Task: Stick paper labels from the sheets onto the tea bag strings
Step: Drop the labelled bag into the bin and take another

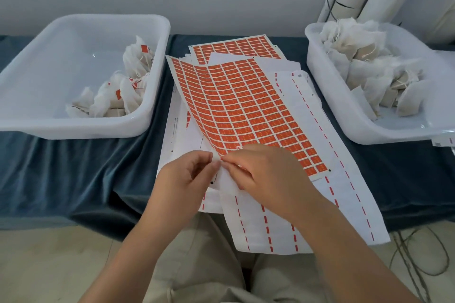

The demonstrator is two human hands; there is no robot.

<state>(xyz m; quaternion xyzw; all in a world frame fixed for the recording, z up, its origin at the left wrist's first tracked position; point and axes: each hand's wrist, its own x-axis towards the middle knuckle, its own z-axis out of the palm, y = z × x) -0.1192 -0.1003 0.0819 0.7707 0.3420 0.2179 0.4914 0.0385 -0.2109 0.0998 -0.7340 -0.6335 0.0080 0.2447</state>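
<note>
A sheet of orange paper labels (246,103) lies curled on a stack of white backing sheets (320,155) in the middle of the table. My left hand (187,179) and my right hand (266,174) meet fingertip to fingertip at the sheet's near left corner. The left thumb and forefinger pinch a thin tea bag string. The right fingers are curled and pinch a small label against it; the label itself is mostly hidden. A white tea bag (229,183) shows under the right hand.
A white tub (81,128) on the left holds several tea bags with orange labels (118,91). Another white tub (320,76) on the right is heaped with unlabelled tea bags (364,56). More label sheets (236,48) lie behind. The table has a blue cloth (73,174); cables hang at the right.
</note>
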